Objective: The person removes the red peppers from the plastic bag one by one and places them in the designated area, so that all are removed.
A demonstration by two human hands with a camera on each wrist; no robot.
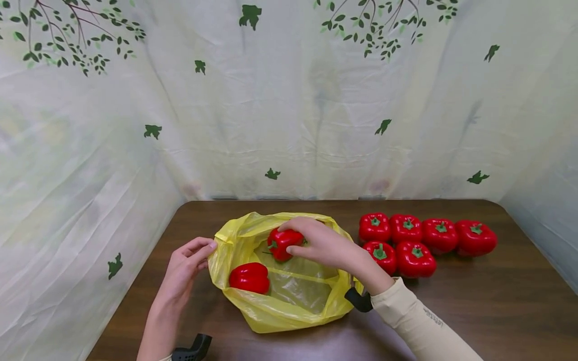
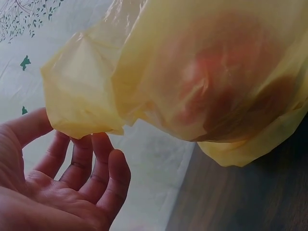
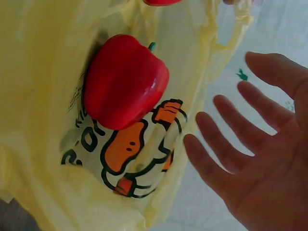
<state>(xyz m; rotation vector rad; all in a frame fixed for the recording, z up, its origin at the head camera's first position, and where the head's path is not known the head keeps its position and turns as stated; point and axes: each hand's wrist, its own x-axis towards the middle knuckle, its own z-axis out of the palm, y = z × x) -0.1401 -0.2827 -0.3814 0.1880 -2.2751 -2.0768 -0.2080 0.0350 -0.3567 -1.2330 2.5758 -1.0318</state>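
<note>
A yellow plastic bag (image 1: 298,321) lies with its mouth spread wide on the table. At its left rim, my left hand (image 1: 182,268) pinches the plastic between thumb and fingers; the left wrist view shows this hand (image 2: 72,178) under a fold of the bag. One red bell pepper (image 1: 250,278) lies inside on the left. My right hand (image 1: 320,243) reaches over the bag's mouth beside another red bell pepper (image 1: 280,244) with a green stem. In the right wrist view, that hand (image 3: 260,144) has its fingers spread and holds nothing, apart from the bell pepper (image 3: 125,82) inside.
Several red bell peppers (image 1: 416,258) stand in two rows to the right of the bag, close to my right forearm. The brown wooden table (image 1: 496,301) ends at a pale curtain (image 1: 289,125) with leaf prints. Orange and black print (image 3: 125,144) shows on the bag.
</note>
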